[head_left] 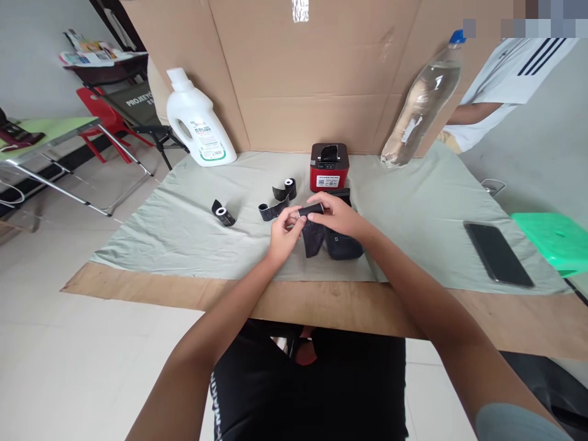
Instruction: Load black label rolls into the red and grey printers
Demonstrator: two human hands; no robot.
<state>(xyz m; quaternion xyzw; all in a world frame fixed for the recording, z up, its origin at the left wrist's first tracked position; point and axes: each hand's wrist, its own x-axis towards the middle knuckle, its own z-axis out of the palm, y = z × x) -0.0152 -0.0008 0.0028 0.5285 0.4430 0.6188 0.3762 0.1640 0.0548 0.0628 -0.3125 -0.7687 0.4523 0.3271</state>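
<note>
Between my left hand (285, 231) and my right hand (337, 214) is a small roll of black paper (311, 210), held sideways by its two ends with the fingertips. Its loose end (314, 240) seems to hang below the hands. Partly behind my right hand lies a dark, rounded object (344, 246) whose kind I cannot make out. Just beyond the hands stands a red and black box-shaped device (329, 168) with a white label and a dark strip on top. Left of my hands lie a partly unrolled black roll (288, 191) and another black roll (223, 215), both with white cores.
A white detergent bottle (198, 122) and a large clear water bottle (422, 101) stand before a cardboard screen (312, 73). At the right lies a black phone (498, 254) on the grey-green cloth (427, 226). A person's arm (475, 113) shows behind the screen; a green stool (554, 242) is beside the table.
</note>
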